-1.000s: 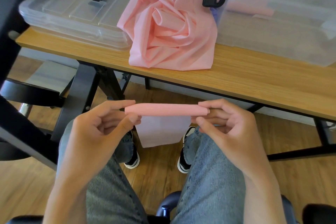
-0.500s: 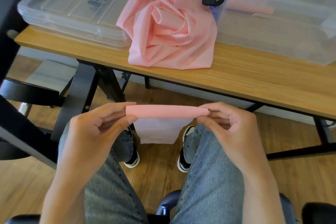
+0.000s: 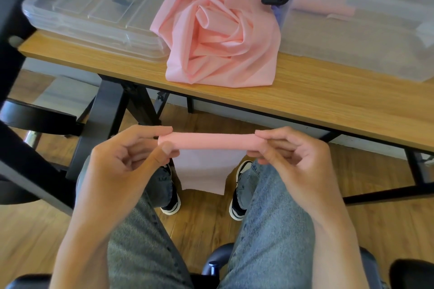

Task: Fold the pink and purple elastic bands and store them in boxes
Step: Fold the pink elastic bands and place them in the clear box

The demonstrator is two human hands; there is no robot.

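Head view: left hand (image 3: 122, 166) and right hand (image 3: 293, 162) pinch the rolled pink band's (image 3: 206, 140) ends, below the surface (image 3: 328, 91); loose tail hanging, seemingly unrolled.

— How many boxes stood on the tabletop (image 3: 328, 98)?
— Two: a clear box (image 3: 94, 12) at left with its lid on, another clear box (image 3: 366, 30) at right.
— Pink bands?
— Three I could count: one rolled band (image 3: 209, 141) held by two hands, one crumpled pile (image 3: 218, 37), one roll (image 3: 324, 6) inside the right box.
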